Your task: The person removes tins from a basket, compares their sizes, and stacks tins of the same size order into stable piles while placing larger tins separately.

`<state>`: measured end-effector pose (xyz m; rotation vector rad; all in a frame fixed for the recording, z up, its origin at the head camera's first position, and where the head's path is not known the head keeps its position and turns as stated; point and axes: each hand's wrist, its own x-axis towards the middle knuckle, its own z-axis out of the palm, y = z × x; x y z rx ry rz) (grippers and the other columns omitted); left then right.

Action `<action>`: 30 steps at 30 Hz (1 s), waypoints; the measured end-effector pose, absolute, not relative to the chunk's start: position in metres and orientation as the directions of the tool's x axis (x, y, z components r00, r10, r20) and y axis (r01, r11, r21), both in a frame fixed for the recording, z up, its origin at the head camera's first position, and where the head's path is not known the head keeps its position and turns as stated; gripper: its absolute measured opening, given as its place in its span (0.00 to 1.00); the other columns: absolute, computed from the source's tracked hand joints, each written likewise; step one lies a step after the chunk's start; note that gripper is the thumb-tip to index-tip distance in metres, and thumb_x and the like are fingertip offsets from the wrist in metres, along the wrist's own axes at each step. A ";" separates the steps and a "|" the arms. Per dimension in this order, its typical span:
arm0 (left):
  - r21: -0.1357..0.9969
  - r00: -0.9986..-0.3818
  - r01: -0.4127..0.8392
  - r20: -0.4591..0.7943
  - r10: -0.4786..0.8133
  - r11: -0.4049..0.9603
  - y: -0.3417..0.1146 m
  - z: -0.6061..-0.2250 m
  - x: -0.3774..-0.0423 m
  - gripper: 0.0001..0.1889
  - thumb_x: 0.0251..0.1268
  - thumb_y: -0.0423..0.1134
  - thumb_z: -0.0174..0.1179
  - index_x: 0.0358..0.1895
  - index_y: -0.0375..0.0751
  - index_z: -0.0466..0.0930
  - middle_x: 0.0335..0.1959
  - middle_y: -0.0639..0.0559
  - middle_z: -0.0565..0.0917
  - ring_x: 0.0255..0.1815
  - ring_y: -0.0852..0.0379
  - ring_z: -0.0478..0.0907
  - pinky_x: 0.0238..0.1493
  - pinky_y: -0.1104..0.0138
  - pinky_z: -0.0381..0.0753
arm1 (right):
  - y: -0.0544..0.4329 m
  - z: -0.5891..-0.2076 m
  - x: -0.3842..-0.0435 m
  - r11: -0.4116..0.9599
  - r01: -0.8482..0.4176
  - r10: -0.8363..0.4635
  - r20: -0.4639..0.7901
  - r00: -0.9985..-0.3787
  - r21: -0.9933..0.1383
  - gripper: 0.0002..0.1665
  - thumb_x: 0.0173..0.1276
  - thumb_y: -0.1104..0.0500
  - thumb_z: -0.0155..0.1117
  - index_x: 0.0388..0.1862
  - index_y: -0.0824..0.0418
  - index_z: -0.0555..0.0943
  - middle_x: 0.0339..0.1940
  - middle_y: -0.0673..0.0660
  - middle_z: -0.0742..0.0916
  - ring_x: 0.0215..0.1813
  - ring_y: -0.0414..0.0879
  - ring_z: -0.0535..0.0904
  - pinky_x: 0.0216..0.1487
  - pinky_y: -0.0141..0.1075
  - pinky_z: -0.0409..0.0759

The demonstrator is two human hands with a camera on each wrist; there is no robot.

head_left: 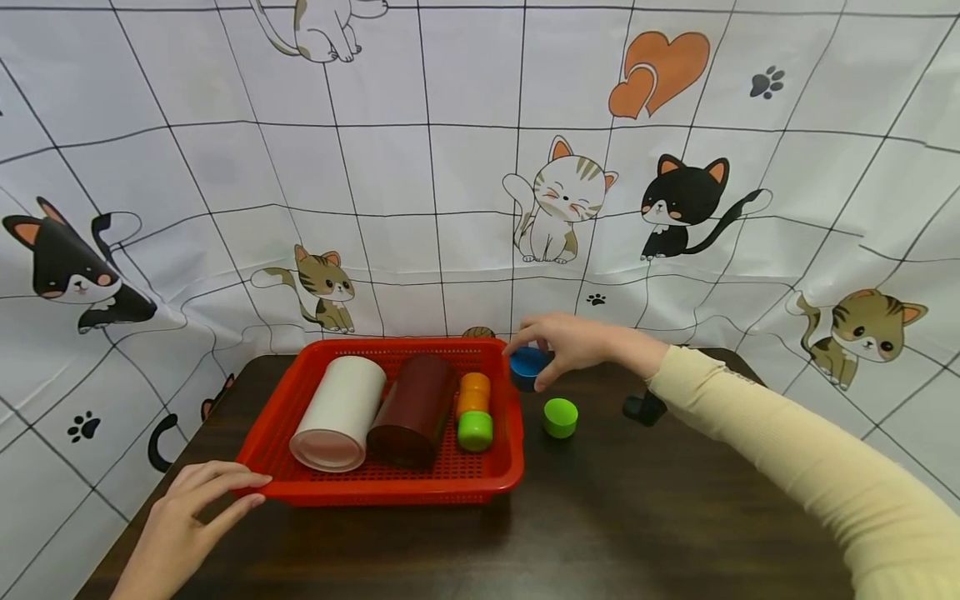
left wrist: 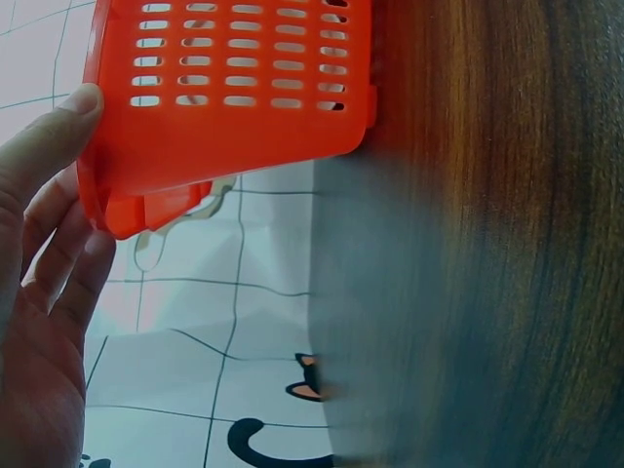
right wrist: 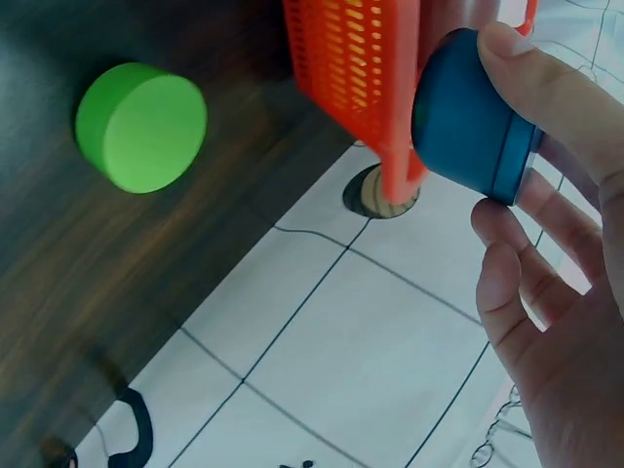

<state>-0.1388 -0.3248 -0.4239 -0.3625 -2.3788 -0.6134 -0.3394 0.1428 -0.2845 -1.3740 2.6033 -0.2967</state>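
Right hand (head_left: 573, 340), fingers clamped on the blue cup (head_left: 527, 369), thumb on one side, fingertips on the other; it sits just right of the far part of the red basket's (head_left: 390, 492) right rim, and I can't tell if cup and rim touch. Cup is plain blue, one ridge line round it close to my fingers, long axis roughly upright; which end is open, can't tell. Left hand (head_left: 183, 518), thumb and fingers pinching the basket's near-left corner rim. Basket is on the dark wooden surface (head_left: 637, 521), long axis left to right. In it, left to right: white canister (head_left: 341, 408), maroon canister (head_left: 416, 404), small orange-and-green container (head_left: 474, 412), all lying down, long axes running near to far; the two canisters slant far-right, pale round end of the white one faces near, green end of the small one points near. Green cup (head_left: 560, 418) on the surface, right of the basket, nearer than the blue. Dark object (head_left: 642, 410) farther right, partly behind my cream sleeve (head_left: 780, 467). Readable print: cartoon cats, paws, orange hearts on the wall sheet (head_left: 465, 167).
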 end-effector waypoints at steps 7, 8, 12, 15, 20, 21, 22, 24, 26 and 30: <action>0.334 -0.746 0.412 0.658 0.104 0.848 -0.325 -0.422 -0.138 0.28 0.32 0.26 0.78 0.40 0.62 0.87 0.39 0.66 0.81 0.46 0.78 0.62 0.45 0.81 0.64 | 0.157 -0.290 -0.340 0.563 -0.795 -0.821 -0.045 -0.569 -0.225 0.34 0.56 0.50 0.79 0.62 0.54 0.80 0.46 0.57 0.79 0.44 0.52 0.77 0.44 0.36 0.76; 0.335 -0.746 0.411 0.657 0.102 0.848 -0.324 -0.422 -0.138 0.28 0.32 0.26 0.78 0.40 0.62 0.88 0.39 0.66 0.81 0.46 0.78 0.62 0.45 0.81 0.64 | 0.159 -0.291 -0.341 0.566 -0.794 -0.819 -0.044 -0.572 -0.222 0.33 0.56 0.50 0.79 0.61 0.53 0.80 0.45 0.57 0.79 0.44 0.51 0.76 0.44 0.35 0.76; 0.335 -0.748 0.407 0.656 0.100 0.850 -0.324 -0.421 -0.138 0.28 0.33 0.26 0.78 0.39 0.62 0.87 0.39 0.66 0.81 0.46 0.78 0.62 0.44 0.80 0.64 | 0.166 -0.298 -0.341 0.593 -0.772 -0.798 -0.041 -0.601 -0.226 0.32 0.55 0.50 0.79 0.59 0.53 0.81 0.46 0.56 0.79 0.46 0.51 0.76 0.45 0.36 0.78; 0.338 -0.761 0.389 0.642 0.093 0.857 -0.324 -0.421 -0.137 0.27 0.34 0.28 0.78 0.39 0.63 0.87 0.39 0.66 0.81 0.47 0.79 0.62 0.44 0.80 0.64 | 0.170 -0.306 -0.342 0.614 -0.756 -0.782 -0.049 -0.621 -0.228 0.31 0.56 0.50 0.79 0.59 0.52 0.80 0.50 0.55 0.80 0.50 0.51 0.76 0.49 0.38 0.81; 0.361 -0.795 0.346 0.603 0.066 0.866 -0.324 -0.422 -0.135 0.26 0.37 0.30 0.78 0.40 0.65 0.87 0.40 0.64 0.81 0.47 0.80 0.61 0.43 0.80 0.64 | 0.173 -0.319 -0.343 0.626 -0.738 -0.773 -0.076 -0.630 -0.251 0.30 0.58 0.52 0.77 0.60 0.51 0.79 0.55 0.56 0.79 0.56 0.53 0.75 0.54 0.45 0.83; 0.364 -0.799 0.340 0.599 0.062 0.867 -0.324 -0.422 -0.135 0.26 0.37 0.30 0.79 0.40 0.66 0.87 0.40 0.64 0.81 0.46 0.80 0.60 0.43 0.80 0.64 | 0.173 -0.321 -0.344 0.627 -0.736 -0.772 -0.079 -0.630 -0.256 0.30 0.58 0.52 0.77 0.60 0.51 0.79 0.55 0.56 0.79 0.57 0.53 0.75 0.54 0.45 0.83; 0.364 -0.800 0.338 0.597 0.062 0.868 -0.324 -0.422 -0.135 0.26 0.37 0.30 0.79 0.40 0.66 0.87 0.40 0.64 0.81 0.47 0.80 0.60 0.43 0.79 0.63 | 0.174 -0.322 -0.344 0.626 -0.735 -0.772 -0.079 -0.630 -0.261 0.30 0.58 0.53 0.77 0.60 0.51 0.79 0.55 0.56 0.79 0.57 0.53 0.75 0.54 0.46 0.83; 0.364 -0.800 0.340 0.597 0.063 0.867 -0.325 -0.422 -0.136 0.26 0.37 0.30 0.79 0.40 0.66 0.87 0.41 0.64 0.81 0.47 0.80 0.60 0.43 0.79 0.63 | 0.175 -0.325 -0.345 0.625 -0.739 -0.774 -0.078 -0.628 -0.252 0.30 0.58 0.54 0.77 0.60 0.50 0.79 0.54 0.55 0.78 0.56 0.52 0.75 0.55 0.45 0.82; 0.362 -0.799 0.341 0.598 0.065 0.868 -0.325 -0.422 -0.136 0.26 0.37 0.30 0.79 0.40 0.66 0.87 0.41 0.64 0.81 0.47 0.80 0.61 0.43 0.79 0.63 | 0.177 -0.327 -0.345 0.622 -0.745 -0.777 -0.078 -0.624 -0.241 0.31 0.57 0.55 0.77 0.60 0.49 0.79 0.53 0.55 0.78 0.56 0.52 0.75 0.55 0.45 0.81; 0.359 -0.798 0.344 0.599 0.068 0.867 -0.325 -0.422 -0.138 0.26 0.37 0.31 0.79 0.40 0.66 0.87 0.41 0.64 0.81 0.47 0.80 0.61 0.43 0.80 0.63 | 0.181 -0.332 -0.347 0.629 -0.742 -0.773 -0.089 -0.628 -0.232 0.31 0.57 0.58 0.77 0.59 0.48 0.78 0.54 0.54 0.78 0.58 0.52 0.75 0.56 0.47 0.80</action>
